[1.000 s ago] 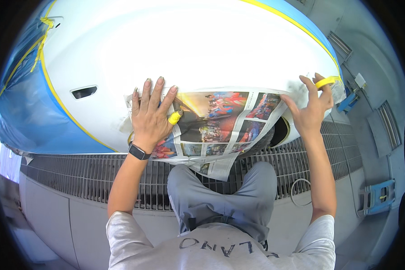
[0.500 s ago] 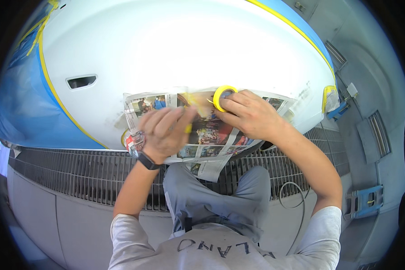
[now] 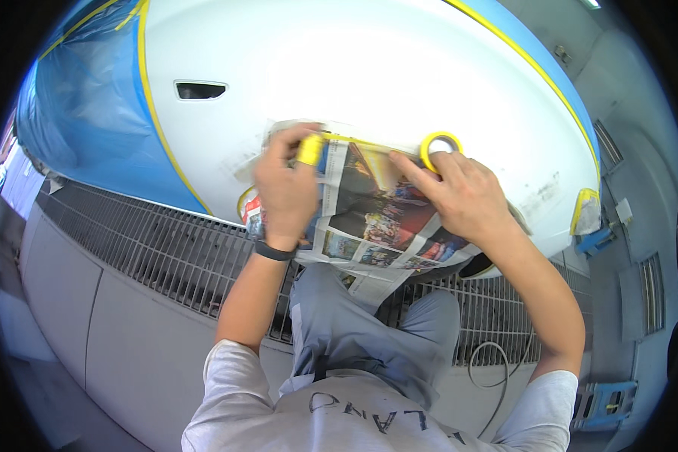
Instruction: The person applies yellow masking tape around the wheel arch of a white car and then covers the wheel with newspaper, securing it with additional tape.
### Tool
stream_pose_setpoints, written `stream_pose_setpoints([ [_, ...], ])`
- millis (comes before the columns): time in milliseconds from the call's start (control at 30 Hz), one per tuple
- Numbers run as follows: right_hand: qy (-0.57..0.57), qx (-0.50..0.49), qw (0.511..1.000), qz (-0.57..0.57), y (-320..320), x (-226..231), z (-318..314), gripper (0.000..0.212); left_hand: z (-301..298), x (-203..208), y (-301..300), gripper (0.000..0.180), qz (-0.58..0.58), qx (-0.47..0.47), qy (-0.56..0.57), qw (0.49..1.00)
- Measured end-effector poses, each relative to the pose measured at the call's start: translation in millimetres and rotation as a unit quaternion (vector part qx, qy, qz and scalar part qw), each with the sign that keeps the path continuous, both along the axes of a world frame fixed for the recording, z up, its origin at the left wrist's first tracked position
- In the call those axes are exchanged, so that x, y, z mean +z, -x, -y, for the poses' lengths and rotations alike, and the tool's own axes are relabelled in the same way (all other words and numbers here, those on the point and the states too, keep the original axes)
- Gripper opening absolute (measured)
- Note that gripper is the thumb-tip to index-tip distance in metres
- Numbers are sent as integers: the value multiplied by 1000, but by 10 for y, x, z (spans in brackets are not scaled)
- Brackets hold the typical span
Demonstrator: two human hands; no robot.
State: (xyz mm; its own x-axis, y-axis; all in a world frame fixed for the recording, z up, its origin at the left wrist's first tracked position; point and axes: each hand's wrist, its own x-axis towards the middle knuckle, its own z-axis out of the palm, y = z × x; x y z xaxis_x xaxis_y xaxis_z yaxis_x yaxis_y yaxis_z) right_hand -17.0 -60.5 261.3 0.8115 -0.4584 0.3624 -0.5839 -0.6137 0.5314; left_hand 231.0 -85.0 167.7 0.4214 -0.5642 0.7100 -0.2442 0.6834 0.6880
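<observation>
A newspaper sheet (image 3: 365,203) lies against the lower part of a white car body panel (image 3: 354,75) and hangs down in front of my knees. My right hand (image 3: 467,192) grips a roll of yellow masking tape (image 3: 427,152), its index finger stretched onto the sheet's upper edge. From there a thin yellow tape strip (image 3: 354,140) runs left along that edge. My left hand (image 3: 285,184) is at the sheet's upper left, slightly blurred, with fingers curled at a yellow piece of tape (image 3: 309,149). Whether that piece joins the strip is hard to tell.
Blue masking film (image 3: 98,105) edged with yellow tape covers the panel's left side. A recessed handle opening (image 3: 200,90) is at upper left. Floor grating (image 3: 166,256) runs under the car. A hose (image 3: 497,361) and a blue-grey step stool (image 3: 606,403) are at right.
My left hand has risen to the newspaper's upper edge, and a tape strip now stretches along it. My right hand and the roll have shifted slightly right. The view has turned.
</observation>
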Motion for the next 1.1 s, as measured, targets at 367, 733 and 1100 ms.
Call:
stream_pose_setpoints([
  [367, 73, -8, 997, 37, -54, -17, 156, 77, 212, 86, -363, 12, -48, 168, -41, 984],
  [733, 87, 12, 995, 51, -68, -55, 245, 75, 228, 65, -334, 40, -28, 228, 9, 973],
  [1100, 131, 35, 986, 94, -6, -135, 187, 66, 96, -179, 128, 93, 384, 322, -87, 861],
])
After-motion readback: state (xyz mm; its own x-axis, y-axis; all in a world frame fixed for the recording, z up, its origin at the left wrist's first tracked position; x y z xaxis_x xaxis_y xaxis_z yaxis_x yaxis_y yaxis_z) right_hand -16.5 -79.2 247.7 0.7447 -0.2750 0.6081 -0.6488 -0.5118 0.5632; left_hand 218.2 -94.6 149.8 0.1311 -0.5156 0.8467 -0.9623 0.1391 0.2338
